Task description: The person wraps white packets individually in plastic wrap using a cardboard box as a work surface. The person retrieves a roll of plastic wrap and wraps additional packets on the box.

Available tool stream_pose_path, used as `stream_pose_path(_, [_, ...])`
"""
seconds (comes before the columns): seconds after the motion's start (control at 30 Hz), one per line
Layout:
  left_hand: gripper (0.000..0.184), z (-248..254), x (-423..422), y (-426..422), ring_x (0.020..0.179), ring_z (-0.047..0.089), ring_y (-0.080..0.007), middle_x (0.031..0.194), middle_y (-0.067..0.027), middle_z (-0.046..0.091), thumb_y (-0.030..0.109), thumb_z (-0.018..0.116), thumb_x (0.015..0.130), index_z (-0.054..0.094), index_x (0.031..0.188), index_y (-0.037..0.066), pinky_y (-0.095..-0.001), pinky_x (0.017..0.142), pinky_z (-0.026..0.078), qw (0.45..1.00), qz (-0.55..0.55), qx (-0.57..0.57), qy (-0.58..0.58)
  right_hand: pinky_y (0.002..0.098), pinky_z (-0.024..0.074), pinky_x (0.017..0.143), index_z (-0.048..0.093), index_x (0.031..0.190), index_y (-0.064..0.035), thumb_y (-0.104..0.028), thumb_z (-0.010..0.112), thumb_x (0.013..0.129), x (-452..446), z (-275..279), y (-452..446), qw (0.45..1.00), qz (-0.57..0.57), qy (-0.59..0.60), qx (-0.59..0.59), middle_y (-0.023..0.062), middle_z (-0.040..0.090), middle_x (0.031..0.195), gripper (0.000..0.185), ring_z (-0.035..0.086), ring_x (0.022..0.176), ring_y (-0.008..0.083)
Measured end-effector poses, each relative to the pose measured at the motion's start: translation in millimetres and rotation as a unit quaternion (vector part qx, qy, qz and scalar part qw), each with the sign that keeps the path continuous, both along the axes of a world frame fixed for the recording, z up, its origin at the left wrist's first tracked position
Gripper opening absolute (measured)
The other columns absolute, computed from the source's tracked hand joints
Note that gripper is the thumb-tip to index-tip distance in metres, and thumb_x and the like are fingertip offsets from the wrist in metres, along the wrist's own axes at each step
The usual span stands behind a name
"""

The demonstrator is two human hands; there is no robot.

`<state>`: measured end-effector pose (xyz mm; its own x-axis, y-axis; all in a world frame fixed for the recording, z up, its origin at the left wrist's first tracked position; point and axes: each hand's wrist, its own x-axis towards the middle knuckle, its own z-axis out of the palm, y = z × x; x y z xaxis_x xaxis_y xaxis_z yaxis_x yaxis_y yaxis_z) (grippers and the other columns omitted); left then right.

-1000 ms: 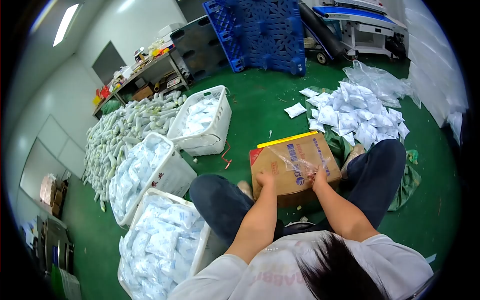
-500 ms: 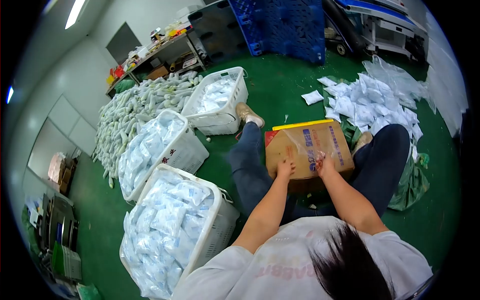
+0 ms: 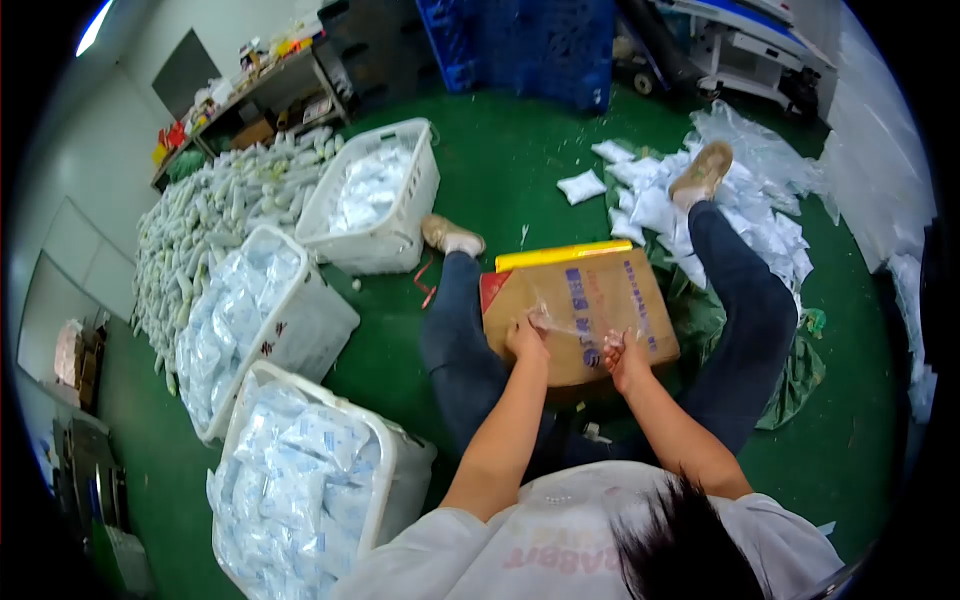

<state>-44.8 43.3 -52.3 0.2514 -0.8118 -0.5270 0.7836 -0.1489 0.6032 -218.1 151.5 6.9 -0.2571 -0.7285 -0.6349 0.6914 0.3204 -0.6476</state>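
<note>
Between my legs lies a brown cardboard box with blue and red printing. A thin clear plastic bag stretches over its top, between my two hands. My left hand pinches one side of the bag with bent fingers. On the other side, my right hand grips the bag, its fingers curled together. A yellow strip runs along the far edge of the box.
White baskets filled with white and blue packets stand on the left. Beyond them is a large heap of wrapped, pale green produce. White packets lie piled at right, by green plastic. Blue pallets stand behind.
My left hand has moved forward over the box and now pinches the plastic. The right leg has stretched out, its foot now over the packet pile. The view has shifted.
</note>
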Motion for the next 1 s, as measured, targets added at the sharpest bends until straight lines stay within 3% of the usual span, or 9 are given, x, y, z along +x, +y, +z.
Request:
stream_pose_path(0.1, [0.014, 10, 42, 12, 0.078, 0.062, -0.0151, 0.081, -0.0005, 0.060, 0.021, 0.062, 0.097, 0.060, 0.093, 0.008, -0.0312, 0.069, 0.053, 0.989, 0.037, -0.043, -0.133, 0.0254, 0.0476, 0.062, 0.063, 0.113, -0.0116, -0.042, 0.040, 0.105, 1, -15, 6, 1.000, -0.006, 0.007, -0.019, -0.0007, 0.065, 0.087, 0.039, 0.060, 0.074, 0.0099])
stream_pose_path(0.2, [0.016, 81, 59, 51, 0.080, 0.061, -0.0163, 0.080, -0.0009, 0.058, 0.022, 0.061, 0.098, 0.060, 0.098, 0.006, -0.0323, 0.077, 0.052, 0.995, 0.075, -0.026, -0.052, 0.0277, 0.0482, 0.076, 0.062, 0.115, -0.0123, -0.037, 0.047, 0.103, -1, -31, -2, 0.997, -0.061, -0.046, -0.015, -0.0024, 0.062, 0.089, 0.031, 0.059, 0.084, 0.0112])
stream_pose_path(0.27, [0.020, 89, 68, 71, 0.080, 0.061, -0.0159, 0.083, -0.0008, 0.058, 0.023, 0.061, 0.098, 0.060, 0.104, 0.004, -0.0321, 0.080, 0.052, 0.996, 0.082, -0.029, -0.028, 0.0303, 0.0457, 0.089, 0.063, 0.112, -0.0134, -0.031, 0.055, 0.101, -7, -41, -12, 0.988, -0.096, -0.112, -0.037, -0.0027, 0.059, 0.092, 0.022, 0.057, 0.088, 0.0137])
stream_pose_path(0.37, [0.021, 92, 69, 84, 0.075, 0.058, -0.0137, 0.079, 0.0000, 0.056, 0.024, 0.059, 0.100, 0.059, 0.107, 0.005, -0.0300, 0.077, 0.052, 0.995, 0.087, -0.046, -0.008, 0.0261, 0.0491, 0.072, 0.066, 0.104, -0.0157, -0.031, 0.058, 0.099, -23, -46, -24, 0.988, -0.113, -0.104, -0.022, -0.0060, 0.059, 0.083, 0.018, 0.057, 0.078, 0.0095])
stream_pose_path(0.43, [0.018, 85, 70, 83, 0.070, 0.055, -0.0117, 0.075, 0.0007, 0.053, 0.023, 0.056, 0.101, 0.058, 0.106, 0.006, -0.0271, 0.070, 0.050, 0.993, 0.097, -0.072, 0.002, 0.0263, 0.0485, 0.069, 0.065, 0.105, -0.0149, -0.033, 0.060, 0.098, -36, -50, -24, 0.989, -0.115, -0.076, -0.048, -0.0049, 0.058, 0.079, 0.020, 0.057, 0.074, 0.0101])
stream_pose_path(0.53, [0.016, 86, 74, 75, 0.057, 0.040, -0.0077, 0.064, 0.0031, 0.041, 0.022, 0.049, 0.104, 0.054, 0.101, 0.008, -0.0244, 0.053, 0.036, 0.994, 0.075, -0.081, -0.006, 0.0254, 0.0474, 0.066, 0.065, 0.104, -0.0145, -0.034, 0.060, 0.098, -55, -41, -9, 0.992, -0.119, -0.023, -0.023, -0.0045, 0.059, 0.078, 0.021, 0.057, 0.073, 0.0101])
stream_pose_path(0.67, [0.017, 88, 73, 71, 0.049, 0.032, -0.0056, 0.058, 0.0038, 0.036, 0.024, 0.050, 0.104, 0.054, 0.099, 0.008, -0.0231, 0.044, 0.029, 0.997, 0.038, -0.062, -0.006, 0.0232, 0.0454, 0.065, 0.065, 0.105, -0.0146, -0.035, 0.057, 0.099, -73, -8, 4, 0.996, -0.084, 0.029, 0.010, -0.0044, 0.061, 0.081, 0.022, 0.060, 0.075, 0.0095])
stream_pose_path(0.8, [0.017, 97, 85, 68, 0.047, 0.031, -0.0068, 0.057, 0.0040, 0.035, 0.025, 0.050, 0.104, 0.056, 0.098, 0.010, -0.0242, 0.042, 0.028, 0.998, 0.024, -0.047, 0.046, 0.0205, 0.0413, 0.060, 0.066, 0.104, -0.0141, -0.032, 0.057, 0.099, -96, 0, 8, 0.998, -0.046, 0.030, 0.042, -0.0061, 0.060, 0.079, 0.021, 0.053, 0.068, 0.0066])
stream_pose_path(1.0, [0.013, 112, 113, 54, 0.047, 0.032, -0.0054, 0.058, 0.0061, 0.035, 0.024, 0.055, 0.102, 0.059, 0.100, 0.012, -0.0216, 0.044, 0.028, 0.991, -0.115, -0.060, -0.013, 0.0210, 0.0390, 0.056, 0.067, 0.100, -0.0131, -0.029, 0.061, 0.095, -128, -4, 3, 0.999, -0.027, 0.022, 0.032, -0.0071, 0.054, 0.073, 0.017, 0.050, 0.067, 0.0060])
